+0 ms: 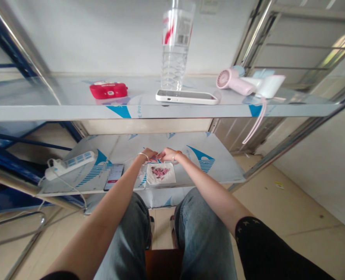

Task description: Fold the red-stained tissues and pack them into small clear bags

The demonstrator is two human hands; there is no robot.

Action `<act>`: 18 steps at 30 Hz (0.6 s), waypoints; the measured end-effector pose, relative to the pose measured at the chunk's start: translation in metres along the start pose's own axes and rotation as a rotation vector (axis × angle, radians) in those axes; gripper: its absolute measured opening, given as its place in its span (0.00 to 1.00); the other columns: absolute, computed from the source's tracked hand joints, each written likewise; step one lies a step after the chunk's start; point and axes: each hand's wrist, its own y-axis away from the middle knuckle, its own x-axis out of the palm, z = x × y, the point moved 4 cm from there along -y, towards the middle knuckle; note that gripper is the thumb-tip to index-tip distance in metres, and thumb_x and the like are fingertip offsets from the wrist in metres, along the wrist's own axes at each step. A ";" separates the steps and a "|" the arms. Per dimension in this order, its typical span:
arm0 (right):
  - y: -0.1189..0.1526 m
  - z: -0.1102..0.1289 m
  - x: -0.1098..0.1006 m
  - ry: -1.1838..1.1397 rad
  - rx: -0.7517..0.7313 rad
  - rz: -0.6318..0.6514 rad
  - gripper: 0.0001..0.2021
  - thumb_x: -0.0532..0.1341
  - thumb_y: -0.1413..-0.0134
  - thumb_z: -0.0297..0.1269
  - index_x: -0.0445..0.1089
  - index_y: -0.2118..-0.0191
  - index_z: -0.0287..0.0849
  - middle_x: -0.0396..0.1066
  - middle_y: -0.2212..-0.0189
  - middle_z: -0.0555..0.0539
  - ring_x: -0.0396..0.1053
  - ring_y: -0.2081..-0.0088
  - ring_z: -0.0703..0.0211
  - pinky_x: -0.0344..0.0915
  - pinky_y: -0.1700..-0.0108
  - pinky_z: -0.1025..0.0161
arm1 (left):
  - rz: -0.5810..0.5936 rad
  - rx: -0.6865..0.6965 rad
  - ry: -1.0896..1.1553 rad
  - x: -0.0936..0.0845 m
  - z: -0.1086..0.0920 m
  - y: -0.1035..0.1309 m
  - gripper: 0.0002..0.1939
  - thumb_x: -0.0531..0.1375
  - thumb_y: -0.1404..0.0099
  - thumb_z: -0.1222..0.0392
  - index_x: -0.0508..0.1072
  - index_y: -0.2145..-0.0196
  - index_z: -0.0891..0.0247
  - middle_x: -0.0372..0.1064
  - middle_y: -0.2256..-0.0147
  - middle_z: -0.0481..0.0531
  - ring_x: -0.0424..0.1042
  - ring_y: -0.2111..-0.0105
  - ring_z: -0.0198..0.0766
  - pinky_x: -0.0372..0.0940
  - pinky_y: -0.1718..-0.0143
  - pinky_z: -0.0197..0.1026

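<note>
My left hand and my right hand meet fingertip to fingertip over the lower shelf. Fingers of both are bent together, and what they pinch is too small to make out. Just in front of them lies a white square sheet or bag with a dark red beaded-looking pattern in its middle. Some clear plastic shows beside its left edge. A phone with a lit screen lies left of it, near my left forearm.
A white power strip with a cable lies at the lower shelf's left. On the upper shelf stand a red case, a clear bottle, a white-cased phone and a pink handheld fan. Its front edge overhangs behind my hands.
</note>
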 end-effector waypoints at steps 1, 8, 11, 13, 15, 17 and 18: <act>-0.001 0.000 0.001 -0.016 -0.005 0.003 0.04 0.60 0.57 0.29 0.74 0.73 0.39 0.69 0.79 0.54 0.63 0.75 0.68 0.55 0.74 0.74 | 0.001 -0.035 0.027 0.000 0.003 0.000 0.10 0.54 0.39 0.59 0.71 0.73 0.66 0.75 0.69 0.54 0.74 0.70 0.37 0.60 0.77 0.30; -0.017 -0.006 0.004 -0.279 0.174 -0.046 0.08 0.61 0.50 0.36 0.69 0.75 0.38 0.69 0.80 0.50 0.65 0.78 0.67 0.57 0.76 0.72 | 0.116 -0.093 0.048 0.002 0.014 0.007 0.08 0.53 0.41 0.63 0.71 0.67 0.66 0.75 0.60 0.57 0.74 0.70 0.34 0.54 0.80 0.28; -0.019 -0.013 0.006 -0.405 0.321 -0.092 0.17 0.57 0.45 0.46 0.66 0.76 0.38 0.68 0.80 0.48 0.66 0.80 0.65 0.60 0.77 0.70 | 0.089 -0.054 0.088 -0.001 0.014 0.011 0.11 0.53 0.40 0.63 0.71 0.62 0.65 0.75 0.60 0.55 0.73 0.71 0.32 0.55 0.80 0.28; -0.018 -0.015 0.010 -0.477 0.371 -0.067 0.19 0.56 0.45 0.51 0.66 0.75 0.38 0.67 0.81 0.49 0.66 0.82 0.64 0.61 0.78 0.68 | 0.067 -0.023 0.073 -0.003 0.014 0.012 0.12 0.54 0.42 0.64 0.72 0.61 0.65 0.75 0.62 0.54 0.73 0.71 0.32 0.55 0.79 0.28; -0.016 -0.013 0.014 -0.557 0.385 -0.028 0.18 0.58 0.46 0.50 0.66 0.74 0.39 0.66 0.82 0.50 0.65 0.83 0.65 0.61 0.79 0.68 | 0.044 0.012 0.030 -0.003 0.013 0.011 0.14 0.56 0.44 0.65 0.73 0.59 0.65 0.76 0.65 0.54 0.72 0.71 0.33 0.57 0.78 0.29; -0.014 -0.008 0.018 -0.637 0.385 0.019 0.15 0.60 0.46 0.45 0.66 0.74 0.39 0.66 0.83 0.52 0.64 0.84 0.66 0.62 0.78 0.69 | 0.024 0.051 -0.035 -0.004 0.011 0.010 0.16 0.57 0.45 0.67 0.73 0.58 0.66 0.75 0.67 0.53 0.72 0.71 0.34 0.59 0.76 0.30; -0.013 -0.005 0.020 -0.670 0.382 0.043 0.12 0.60 0.46 0.42 0.66 0.73 0.38 0.66 0.83 0.52 0.64 0.84 0.67 0.62 0.78 0.70 | 0.017 0.072 -0.064 -0.003 0.010 0.010 0.16 0.58 0.46 0.67 0.74 0.58 0.66 0.75 0.68 0.53 0.72 0.71 0.34 0.60 0.76 0.30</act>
